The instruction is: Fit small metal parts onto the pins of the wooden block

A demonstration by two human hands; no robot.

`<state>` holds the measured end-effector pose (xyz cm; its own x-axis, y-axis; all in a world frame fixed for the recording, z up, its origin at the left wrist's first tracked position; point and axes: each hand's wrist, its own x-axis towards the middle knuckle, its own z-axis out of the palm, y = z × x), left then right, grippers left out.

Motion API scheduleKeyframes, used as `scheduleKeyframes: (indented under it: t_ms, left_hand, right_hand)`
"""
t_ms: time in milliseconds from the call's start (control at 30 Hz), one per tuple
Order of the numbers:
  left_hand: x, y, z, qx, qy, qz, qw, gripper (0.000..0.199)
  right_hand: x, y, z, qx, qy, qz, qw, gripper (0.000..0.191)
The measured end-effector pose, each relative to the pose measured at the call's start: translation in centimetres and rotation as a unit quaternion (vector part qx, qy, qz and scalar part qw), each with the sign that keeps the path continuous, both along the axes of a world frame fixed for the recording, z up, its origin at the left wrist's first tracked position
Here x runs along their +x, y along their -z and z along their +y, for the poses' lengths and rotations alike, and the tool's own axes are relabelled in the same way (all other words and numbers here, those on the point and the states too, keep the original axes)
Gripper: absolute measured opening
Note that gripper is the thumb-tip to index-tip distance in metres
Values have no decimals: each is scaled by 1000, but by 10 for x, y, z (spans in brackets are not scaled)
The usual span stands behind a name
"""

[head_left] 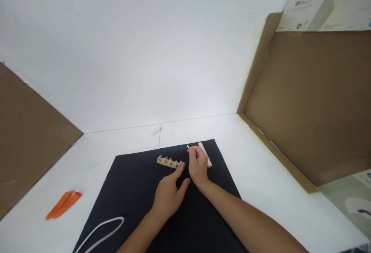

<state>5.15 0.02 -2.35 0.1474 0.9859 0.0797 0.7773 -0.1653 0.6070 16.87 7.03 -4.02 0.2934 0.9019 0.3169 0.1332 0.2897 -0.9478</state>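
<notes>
Right forearm (pixel 246 216) reaches from five o'clock over a black mat (pixel 98 210). Left hand (pixel 168 199) is half open, one fingertip at the end of a wooden strip (pixel 170 162) studded with metal screws. Right hand (pixel 198 166) curls narrowly, its grip hidden, perhaps on a tiny metal pin (pixel 188 146). A slip could flick that pin away or knock the pink tube (pixel 205 154) at one o'clock

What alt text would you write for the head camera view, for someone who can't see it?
Two bare hands work over a black mat: the left hand reaches toward the end of a wooden strip set with metal screws, while the right hand rests against a pink strip, a small metal tip showing at its fingers. Orange plastic pry tools and a white cable lie to the left.
</notes>
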Motion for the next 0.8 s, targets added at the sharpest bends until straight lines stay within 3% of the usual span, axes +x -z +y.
scheduleKeyframes:
  t_ms: [300, 500, 600, 800]
  left_hand:
    - [-2, -5, 0, 28, -65, -189, 979, 17]
    - [-4, -15, 3, -24, -45, -417, 907, 21]
    - [-6, -19, 5, -26, -35, -448, 893, 22]
    - [-10, -21, 9, -12, -52, -451, 891, 25]
  right_hand:
    - [-2, 4, 1, 16, 1, 11, 1000, 28]
    - [-2, 3, 1, 27, -12, 13, 999, 30]
    - [-2, 2, -1, 35, -25, 4, 999, 30]
    - [-3, 3, -7, 60, -47, -22, 997, 31]
